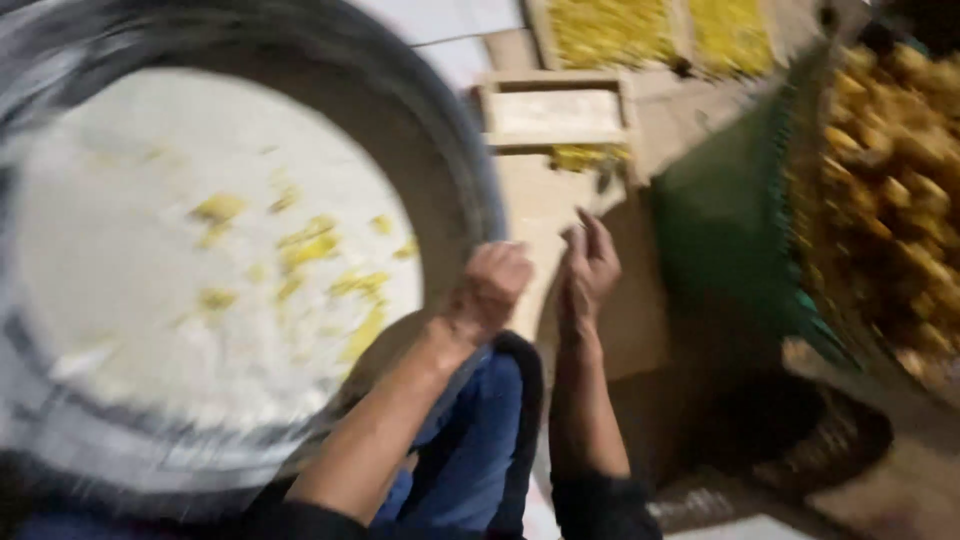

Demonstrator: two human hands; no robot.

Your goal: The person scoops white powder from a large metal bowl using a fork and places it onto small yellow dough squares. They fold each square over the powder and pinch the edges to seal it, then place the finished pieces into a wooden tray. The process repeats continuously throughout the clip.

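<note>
nothing sits in my fingers that i can make out; the frame is blurred. my left hand (490,290) is loosely curled beside the rim of the big metal pot (455,150), which is full of white liquid with soft yellow bits (300,245) afloat. those bits look light, wet and slippery, best scooped from under. my right hand (588,270) hangs half open, fingers apart. beyond my fingers, a wooden mould (555,110); right, a green crate (730,210) of yellow pieces.

Dim warm light, heavy motion blur thru whole frame, dark shadow bottom right, nothing sharp.
</note>
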